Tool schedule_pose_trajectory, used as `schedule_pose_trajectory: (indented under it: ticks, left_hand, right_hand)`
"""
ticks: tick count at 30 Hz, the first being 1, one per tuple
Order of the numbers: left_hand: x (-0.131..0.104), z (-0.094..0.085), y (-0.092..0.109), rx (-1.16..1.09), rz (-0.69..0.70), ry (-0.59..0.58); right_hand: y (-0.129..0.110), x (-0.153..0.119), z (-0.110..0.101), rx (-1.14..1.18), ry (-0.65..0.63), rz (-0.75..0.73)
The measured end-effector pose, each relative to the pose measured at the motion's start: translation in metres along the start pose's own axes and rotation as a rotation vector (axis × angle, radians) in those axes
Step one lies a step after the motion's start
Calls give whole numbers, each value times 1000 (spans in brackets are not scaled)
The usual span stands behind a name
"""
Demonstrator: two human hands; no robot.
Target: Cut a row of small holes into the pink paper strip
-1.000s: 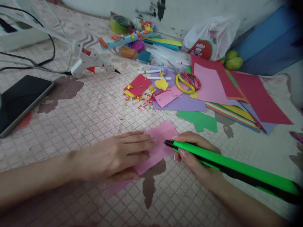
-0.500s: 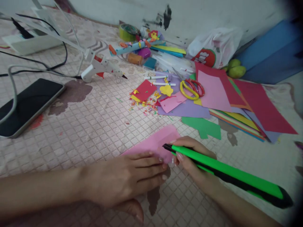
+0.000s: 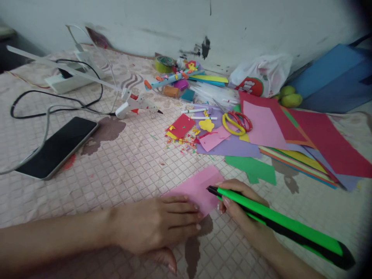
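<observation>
A piece of pink paper [image 3: 200, 186] lies on the patterned cloth in front of me. My left hand [image 3: 162, 223] rests flat over its lower left part, fingers stretched out and side by side, thumb apart below. My right hand [image 3: 240, 201] pinches a green-and-black utility knife [image 3: 279, 221] close to its front end. The narrow black tip is over the right part of the paper; whether it touches, and any blade, I cannot make out. The back of the tool slants toward the lower right.
Scissors [image 3: 234, 124], paper scraps and coloured sheets [image 3: 264, 126] lie beyond my right hand, with green paper [image 3: 252, 168] nearest. At left are a phone [image 3: 59, 149], a glue gun [image 3: 136, 104] and a cabled power strip [image 3: 74, 77]. A plastic bag [image 3: 261, 75] is against the wall.
The view has tilted up and shifted, so everything on the cloth appears lower. My left hand still lies on the pink paper, and my right still holds the knife over it.
</observation>
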State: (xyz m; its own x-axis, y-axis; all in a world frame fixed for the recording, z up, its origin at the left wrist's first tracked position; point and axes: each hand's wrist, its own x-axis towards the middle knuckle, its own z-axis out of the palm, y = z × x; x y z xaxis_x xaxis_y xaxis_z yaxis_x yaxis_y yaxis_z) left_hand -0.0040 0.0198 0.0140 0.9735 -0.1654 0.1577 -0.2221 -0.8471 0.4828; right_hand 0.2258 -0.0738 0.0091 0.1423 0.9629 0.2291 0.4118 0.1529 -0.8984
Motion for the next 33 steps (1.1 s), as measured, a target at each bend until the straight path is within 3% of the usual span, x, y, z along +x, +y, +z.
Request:
schedule_pose_trajectory:
  ticks: [9,14,19,23,26,29,33]
  left_hand:
    - [5,-7,4,9,36,-17]
    - [-10,-9,-5,18,-132,302]
    - [-20,-10,-23,-58,-414,465]
    - [-23,-11,-29,48,-511,604]
    - [-21,-11,-23,35,-367,563]
    - [-15,-9,-14,-26,-133,405]
    - [-8,-8,-6,-53,-6,199]
  right_hand:
    - [10,-5,-7,48,-12,81]
    - [12,-4,-8,55,-7,110]
    - [11,-2,-8,63,1,119]
    - [14,-3,-10,48,-20,114]
    - [15,-3,-10,18,-21,100]
    - [14,-2,-10,-12,-13,83]
    - [4,-1,-8,-25,-17,39]
